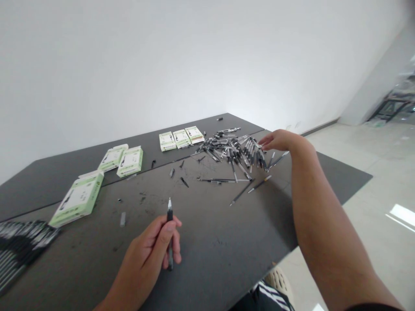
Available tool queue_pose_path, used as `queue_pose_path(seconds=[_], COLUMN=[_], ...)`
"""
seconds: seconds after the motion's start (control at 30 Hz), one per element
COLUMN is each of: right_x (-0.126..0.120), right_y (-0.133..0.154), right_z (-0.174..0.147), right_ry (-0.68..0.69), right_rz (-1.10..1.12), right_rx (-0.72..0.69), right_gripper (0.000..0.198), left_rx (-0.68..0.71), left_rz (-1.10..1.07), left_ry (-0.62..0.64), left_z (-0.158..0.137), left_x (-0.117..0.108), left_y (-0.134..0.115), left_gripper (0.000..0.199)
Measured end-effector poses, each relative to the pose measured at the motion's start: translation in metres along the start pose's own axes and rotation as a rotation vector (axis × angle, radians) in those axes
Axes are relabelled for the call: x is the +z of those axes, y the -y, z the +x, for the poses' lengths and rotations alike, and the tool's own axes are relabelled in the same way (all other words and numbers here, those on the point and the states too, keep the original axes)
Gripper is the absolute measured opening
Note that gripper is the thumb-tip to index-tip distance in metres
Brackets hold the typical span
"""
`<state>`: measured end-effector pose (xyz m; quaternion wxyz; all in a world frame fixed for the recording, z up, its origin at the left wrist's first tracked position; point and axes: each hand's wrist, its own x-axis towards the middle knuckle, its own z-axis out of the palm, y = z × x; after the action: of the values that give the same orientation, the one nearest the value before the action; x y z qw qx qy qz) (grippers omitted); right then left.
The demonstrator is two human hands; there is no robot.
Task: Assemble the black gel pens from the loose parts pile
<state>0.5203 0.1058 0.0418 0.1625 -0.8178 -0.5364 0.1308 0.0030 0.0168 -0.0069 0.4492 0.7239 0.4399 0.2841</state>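
My left hand [158, 246] is closed around a pen [170, 216], its silver tip pointing up and away from me, above the dark table. My right hand [274, 140] reaches out to the right edge of a heap of pens and pen parts [238, 151]. Its fingers are bent at the heap, and the fingertips are partly hidden, so I cannot make out whether anything is between them. Just below the heap lie a dark refill [241, 193] and another one with an orange band [259, 184].
Green-and-white boxes stand at left [79, 196], centre left [130, 162] and at the back [167, 141]. A row of pens [22, 244] lies at the far left. Small caps [184, 182] and a clear piece [122, 219] are scattered across the dark tabletop [207, 242]. A white wall rises behind.
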Motion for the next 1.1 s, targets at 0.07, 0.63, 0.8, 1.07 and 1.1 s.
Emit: queue_pose_path(seconds=[0.07,0.63,0.8,1.07,1.1], right_x=[-0.001,0.018,0.025,0.040,0.041], right_y=[-0.004,-0.008,-0.003,-0.006,-0.006], right_z=[0.000,0.004,-0.002,-0.001,0.000], right_ry=[-0.023,-0.348,-0.488,-0.565,-0.566], right_rz=[0.010,0.063,0.059,0.029,0.021], right_rx=[0.042,0.120,0.098,0.108,0.108], right_gripper=[0.037,0.044,0.050,0.055,0.056], left_rx=[-0.007,-0.038,-0.046,-0.074,-0.073], left_rz=[0.006,-0.026,-0.073,-0.206,-0.218], left_ry=[-0.007,0.014,0.011,0.013,0.005], left_z=[0.000,0.000,0.000,-0.002,-0.002], left_x=[-0.001,0.000,0.003,0.006,0.006], left_y=[0.000,-0.004,-0.005,-0.006,-0.005], left_gripper=[0.042,0.042,0.047,0.046,0.046])
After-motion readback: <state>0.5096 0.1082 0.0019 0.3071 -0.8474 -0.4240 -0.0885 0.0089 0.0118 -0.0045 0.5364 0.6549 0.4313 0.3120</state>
